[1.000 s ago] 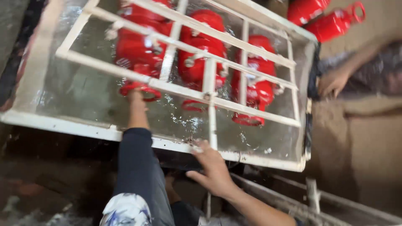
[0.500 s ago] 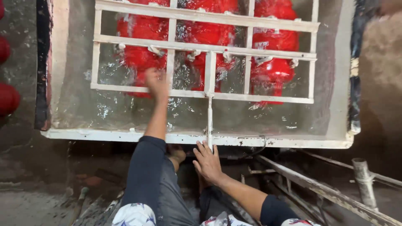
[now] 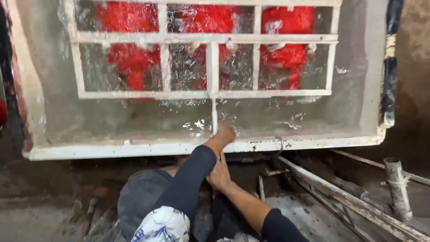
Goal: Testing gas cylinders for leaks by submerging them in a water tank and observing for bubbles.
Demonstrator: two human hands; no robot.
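Since half a second ago the left hand [image 3: 225,133] has come back from the bar of the white metal grid frame [image 3: 210,67] and now rests near the front edge of the white water-filled tank [image 3: 134,147], at the foot of the frame's thin vertical rod [image 3: 214,114]. The fingers dip into the water, so I cannot tell if they are open or closed on the rod. The right hand [image 3: 219,172] has gone lower, under the tank rim, and lies with loosely spread fingers against the dark sleeve, holding nothing. The three red cylinders with valves [image 3: 201,40] stay under the water behind the grid, well apart from both hands. To do this step well, I judge the person should grip the rod firmly and move the frame slowly and evenly, so the wet metal does not slip and the cylinders stay submerged. A rusty metal pipe [image 3: 396,188] stands at the right on the dirty floor.
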